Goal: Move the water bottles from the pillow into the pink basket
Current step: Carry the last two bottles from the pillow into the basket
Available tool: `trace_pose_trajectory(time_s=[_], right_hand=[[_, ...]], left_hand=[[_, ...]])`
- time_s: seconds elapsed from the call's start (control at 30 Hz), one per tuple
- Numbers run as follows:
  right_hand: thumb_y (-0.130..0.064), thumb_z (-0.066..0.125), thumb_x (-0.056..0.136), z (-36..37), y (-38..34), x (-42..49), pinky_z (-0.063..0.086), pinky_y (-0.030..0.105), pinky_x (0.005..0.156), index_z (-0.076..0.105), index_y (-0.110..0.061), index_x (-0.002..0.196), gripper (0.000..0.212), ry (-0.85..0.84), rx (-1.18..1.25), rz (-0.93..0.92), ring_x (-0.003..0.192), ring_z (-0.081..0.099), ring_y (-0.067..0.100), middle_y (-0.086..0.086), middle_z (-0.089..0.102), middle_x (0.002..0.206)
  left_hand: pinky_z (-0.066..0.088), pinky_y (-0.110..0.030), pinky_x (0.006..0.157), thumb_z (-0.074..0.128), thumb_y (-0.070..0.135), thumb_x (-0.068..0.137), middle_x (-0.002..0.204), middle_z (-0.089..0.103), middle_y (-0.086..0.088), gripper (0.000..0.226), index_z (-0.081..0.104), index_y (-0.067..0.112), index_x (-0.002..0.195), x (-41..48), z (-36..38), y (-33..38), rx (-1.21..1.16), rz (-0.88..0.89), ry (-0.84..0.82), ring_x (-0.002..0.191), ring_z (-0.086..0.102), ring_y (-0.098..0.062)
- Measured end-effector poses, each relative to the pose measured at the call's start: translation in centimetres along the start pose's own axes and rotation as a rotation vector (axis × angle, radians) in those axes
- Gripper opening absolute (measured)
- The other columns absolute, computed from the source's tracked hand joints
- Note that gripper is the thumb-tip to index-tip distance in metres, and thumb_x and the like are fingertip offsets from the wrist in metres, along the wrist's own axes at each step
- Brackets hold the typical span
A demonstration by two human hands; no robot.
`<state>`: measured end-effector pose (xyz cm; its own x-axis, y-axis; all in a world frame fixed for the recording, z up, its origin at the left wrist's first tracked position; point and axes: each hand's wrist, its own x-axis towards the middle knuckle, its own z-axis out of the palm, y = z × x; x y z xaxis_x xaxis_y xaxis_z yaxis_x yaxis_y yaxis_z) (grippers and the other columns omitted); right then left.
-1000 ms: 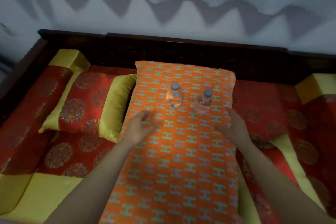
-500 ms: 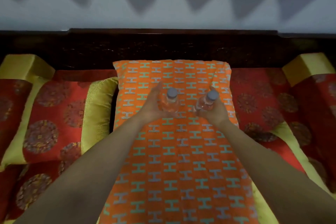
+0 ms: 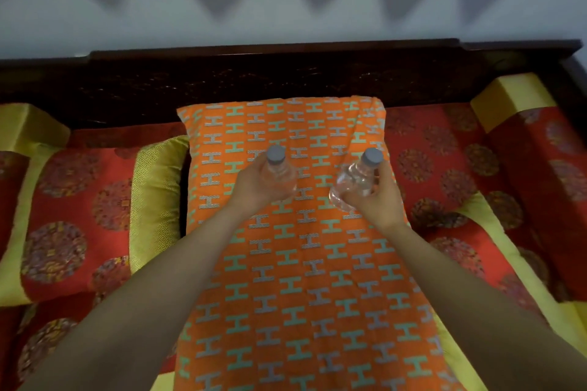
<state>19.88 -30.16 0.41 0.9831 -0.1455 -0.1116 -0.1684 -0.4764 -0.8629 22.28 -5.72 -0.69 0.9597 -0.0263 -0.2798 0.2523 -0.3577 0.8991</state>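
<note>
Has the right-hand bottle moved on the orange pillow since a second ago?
Yes. The right-hand bottle is now gripped in the right hand and tilted, its cap nearer the orange pillow's right edge; earlier it stood free, upright.

Across the top of the frame, a pale wall crossed by grey zigzag shadows. Below it, a dark wooden headboard running the full width. Lower left, a red cushion with round medallions and yellow ends, lying flat. Far left edge, a yellow block against the headboard. Upper right, a matching yellow bolster end over red fabric. Right side, a red bedcover with medallions, edged by a yellow band slanting toward the lower right.
</note>
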Motion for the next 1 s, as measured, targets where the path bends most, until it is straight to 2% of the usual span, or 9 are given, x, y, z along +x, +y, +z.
trace_pose_trajectory(time_s=[0.1,0.3,0.37,0.47,0.53,0.63,0.77,0.93,1.0], right_hand=[[-0.035,0.085,0.061,-1.8,-0.8,-1.6,0.048,0.020,0.071,0.053,-0.034,0.111,0.059,0.021,0.016,-0.034,0.088,0.064,-0.003,-0.017,0.066,0.100],[-0.036,0.087,0.061,-7.7,-1.0,-6.4,0.052,0.049,0.085,0.057,-0.028,0.112,0.060,0.111,0.058,-0.040,0.100,0.062,0.023,0.006,0.061,0.110],[-0.034,0.089,0.060,-10.7,-0.4,-9.1,0.052,0.047,0.084,0.057,-0.028,0.111,0.061,0.179,0.072,-0.021,0.099,0.061,0.023,0.006,0.060,0.109],[-0.024,0.091,0.057,-15.8,0.8,-13.0,0.052,0.028,0.077,0.059,-0.032,0.105,0.058,0.271,0.096,0.011,0.092,0.065,0.010,-0.001,0.065,0.102],[-0.015,0.089,0.059,-19.1,1.6,-15.0,0.048,0.017,0.071,0.058,-0.034,0.102,0.056,0.331,0.080,0.022,0.082,0.063,-0.004,-0.008,0.067,0.096],[-0.015,0.085,0.067,-25.0,3.4,-18.8,0.049,0.033,0.079,0.058,-0.026,0.115,0.056,0.374,0.069,0.042,0.097,0.063,0.012,-0.002,0.065,0.109],[-0.022,0.086,0.069,-33.4,7.3,-24.1,0.049,0.046,0.091,0.054,-0.025,0.124,0.064,0.437,0.046,0.071,0.107,0.059,0.020,-0.001,0.060,0.120],[-0.020,0.088,0.062,-41.9,12.2,-29.6,0.046,0.009,0.074,0.056,-0.022,0.125,0.070,0.575,0.080,0.122,0.090,0.056,-0.009,0.000,0.060,0.121],[-0.018,0.088,0.061,-44.9,14.1,-31.8,0.046,0.010,0.071,0.055,-0.022,0.124,0.072,0.614,0.078,0.149,0.086,0.056,-0.009,0.000,0.060,0.119]], left_hand=[[0.048,-0.022,0.083,0.083,0.028,0.069,0.100,0.063,0.014,0.059,0.049,0.024,0.117,-1.2,-0.5,1.3,0.048,0.046,-0.019,0.093,0.063,-0.002],[0.050,-0.021,0.063,0.083,0.042,0.064,0.094,0.063,0.011,0.065,0.046,0.026,0.114,-6.5,1.0,5.2,0.090,0.112,-0.026,0.076,0.063,0.001],[0.045,-0.016,0.056,0.081,0.045,0.058,0.087,0.065,0.010,0.059,0.049,0.031,0.106,-8.8,2.6,6.5,0.062,0.148,-0.031,0.068,0.062,0.003],[0.051,-0.030,0.062,0.080,0.047,0.057,0.093,0.068,0.006,0.057,0.052,0.035,0.105,-11.6,6.5,8.4,0.036,0.198,-0.093,0.077,0.066,-0.009],[0.048,-0.021,0.060,0.080,0.047,0.059,0.094,0.068,0.009,0.052,0.053,0.043,0.104,-12.8,9.1,9.8,0.048,0.257,-0.143,0.075,0.064,-0.001],[0.041,-0.006,0.058,0.083,0.044,0.061,0.090,0.066,0.025,0.055,0.052,0.047,0.106,-15.0,14.4,12.6,0.082,0.349,-0.174,0.076,0.058,0.014],[0.044,-0.008,0.065,0.085,0.040,0.062,0.095,0.063,0.026,0.058,0.053,0.043,0.110,-18.8,22.6,16.0,0.096,0.426,-0.211,0.086,0.058,0.013],[0.048,-0.014,0.069,0.084,0.047,0.056,0.096,0.068,0.015,0.060,0.057,0.036,0.109,-23.4,32.7,19.0,0.057,0.449,-0.293,0.084,0.063,0.005],[0.049,-0.022,0.073,0.084,0.049,0.057,0.100,0.067,0.014,0.062,0.056,0.036,0.110,-25.1,36.7,19.9,0.077,0.461,-0.326,0.090,0.064,-0.003]])
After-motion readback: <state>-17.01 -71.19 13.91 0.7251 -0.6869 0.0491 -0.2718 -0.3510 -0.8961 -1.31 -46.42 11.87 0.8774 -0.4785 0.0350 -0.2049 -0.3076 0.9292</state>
